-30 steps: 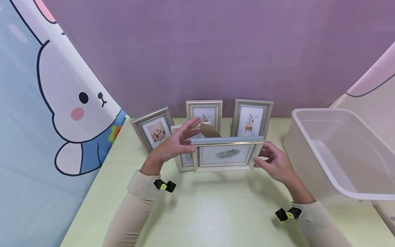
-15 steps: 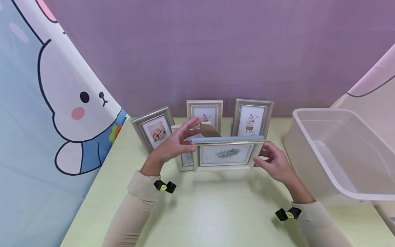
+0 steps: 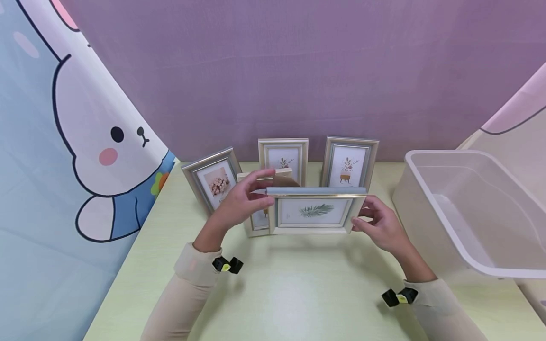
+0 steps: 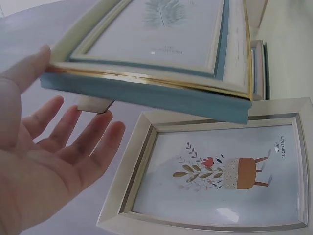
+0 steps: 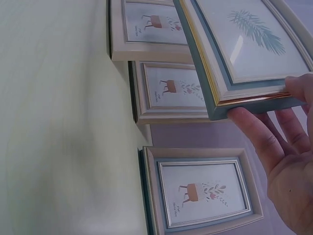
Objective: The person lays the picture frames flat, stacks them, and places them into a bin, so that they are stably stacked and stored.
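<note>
A leaf-print photo frame (image 3: 315,210) is held sideways above the table, picture towards me. My right hand (image 3: 381,225) pinches its right end, thumb in front and fingers behind, as the right wrist view also shows. At the other end my left hand (image 3: 241,203) rests its thumb on the corner. Its loosely spread fingers reach behind, near a brown back stand (image 3: 286,182); whether they touch it is hard to tell. Close behind stands a cream frame (image 4: 215,181) with a potted-plant print, partly hidden in the head view.
Further back stand a flower-photo frame (image 3: 215,182) at left, a cream frame (image 3: 303,161) in the middle and a silvery frame (image 3: 350,163) at right. A white plastic bin (image 3: 431,222) is on the right. A purple cloth (image 3: 298,71) hangs behind the pale table (image 3: 290,293).
The left fingertips have dropped slightly behind the frame, and the brown stand sits a little lower. The leaf frame has shifted slightly right; the right hand keeps its hold.
</note>
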`<state>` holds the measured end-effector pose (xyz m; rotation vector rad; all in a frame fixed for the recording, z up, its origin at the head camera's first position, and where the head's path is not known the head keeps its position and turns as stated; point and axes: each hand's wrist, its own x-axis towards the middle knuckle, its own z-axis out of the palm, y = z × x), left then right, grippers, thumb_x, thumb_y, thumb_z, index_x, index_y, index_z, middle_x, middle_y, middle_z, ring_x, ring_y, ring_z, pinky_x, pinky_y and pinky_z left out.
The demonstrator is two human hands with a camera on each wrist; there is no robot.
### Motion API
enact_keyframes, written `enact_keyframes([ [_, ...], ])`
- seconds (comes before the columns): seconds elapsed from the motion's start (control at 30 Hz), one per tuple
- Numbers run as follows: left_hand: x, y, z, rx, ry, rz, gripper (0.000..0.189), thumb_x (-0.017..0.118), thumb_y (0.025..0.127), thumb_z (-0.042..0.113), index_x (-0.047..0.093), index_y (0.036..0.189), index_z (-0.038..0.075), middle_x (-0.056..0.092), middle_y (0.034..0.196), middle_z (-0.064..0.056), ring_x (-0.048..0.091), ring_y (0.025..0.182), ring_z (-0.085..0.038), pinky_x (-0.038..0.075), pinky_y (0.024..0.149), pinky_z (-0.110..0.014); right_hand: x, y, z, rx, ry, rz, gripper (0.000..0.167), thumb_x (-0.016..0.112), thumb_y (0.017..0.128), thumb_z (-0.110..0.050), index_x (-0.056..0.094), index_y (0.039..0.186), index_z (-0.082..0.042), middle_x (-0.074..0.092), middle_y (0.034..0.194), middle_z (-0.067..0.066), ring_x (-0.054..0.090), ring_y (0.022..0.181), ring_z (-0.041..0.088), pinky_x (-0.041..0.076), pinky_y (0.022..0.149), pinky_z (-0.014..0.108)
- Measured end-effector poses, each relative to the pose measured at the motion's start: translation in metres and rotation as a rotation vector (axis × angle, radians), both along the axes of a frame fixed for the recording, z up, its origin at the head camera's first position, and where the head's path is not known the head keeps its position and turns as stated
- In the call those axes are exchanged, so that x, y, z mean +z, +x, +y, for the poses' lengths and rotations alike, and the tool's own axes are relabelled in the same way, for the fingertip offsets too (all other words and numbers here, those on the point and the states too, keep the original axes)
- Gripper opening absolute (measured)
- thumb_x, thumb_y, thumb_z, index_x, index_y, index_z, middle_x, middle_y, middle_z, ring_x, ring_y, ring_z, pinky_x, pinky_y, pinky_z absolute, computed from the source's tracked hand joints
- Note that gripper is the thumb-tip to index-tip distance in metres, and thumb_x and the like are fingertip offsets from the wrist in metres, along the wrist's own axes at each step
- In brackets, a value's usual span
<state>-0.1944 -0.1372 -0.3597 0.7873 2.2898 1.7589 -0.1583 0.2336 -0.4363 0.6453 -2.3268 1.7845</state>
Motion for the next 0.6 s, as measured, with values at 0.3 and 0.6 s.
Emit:
enact_keyframes([
  [0.3, 0.0009, 0.0075, 0.0087, 0.182, -0.031, 0.034, 0.039, 0.073, 0.094, 0.010, 0.064, 0.132, 0.002, 0.069, 0.120, -0.019, 0.072, 0.095, -0.024, 0.062, 0.074, -0.026, -0.0028, -0.0008, -0.0012, 0.018, -0.030, 0.000, 0.043, 0.064, 0.086, 0.020, 0.051, 0.124, 0.005, 0.063, 0.096, -0.008, 0.071, 0.093, 0.002, 0.064, 0.063, 0.035],
  [0.6, 0.0009, 0.0088, 0.0107, 0.212, -0.036, -0.003, 0.032, 0.074, 0.094, 0.012, 0.070, 0.125, 0.006, 0.073, 0.101, -0.017, 0.069, 0.081, -0.018, 0.057, 0.065, -0.023, -0.0037, -0.0004, 0.0010, 0.042, -0.038, -0.024, 0.048, 0.063, 0.087, 0.020, 0.049, 0.130, 0.004, 0.059, 0.098, -0.007, 0.071, 0.090, 0.002, 0.064, 0.062, 0.035],
])
